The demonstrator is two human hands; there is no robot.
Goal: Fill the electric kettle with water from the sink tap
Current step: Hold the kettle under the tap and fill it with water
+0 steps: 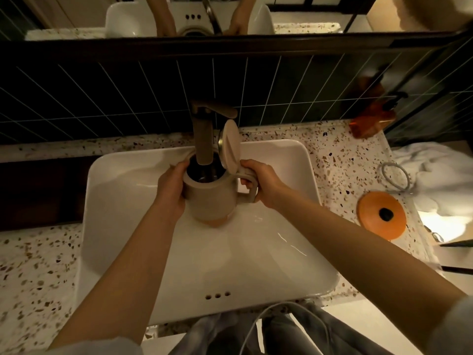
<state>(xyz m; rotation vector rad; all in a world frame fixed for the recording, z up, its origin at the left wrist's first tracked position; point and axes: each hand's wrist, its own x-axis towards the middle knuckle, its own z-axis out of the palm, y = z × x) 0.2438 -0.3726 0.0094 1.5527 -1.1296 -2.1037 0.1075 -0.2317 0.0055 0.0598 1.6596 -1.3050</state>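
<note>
A beige electric kettle hangs over the white sink, its hinged lid flipped up and open. The brown tap reaches down so that its spout sits just inside the kettle's mouth. My left hand wraps the kettle's left side near the rim. My right hand grips the loop handle on the right. Whether water runs from the tap I cannot tell; the inside of the kettle is dark.
An orange round kettle base lies on the speckled counter to the right of the sink. An amber soap bottle stands at the back right, a white cloth beyond it. Dark tiles and a mirror back the tap.
</note>
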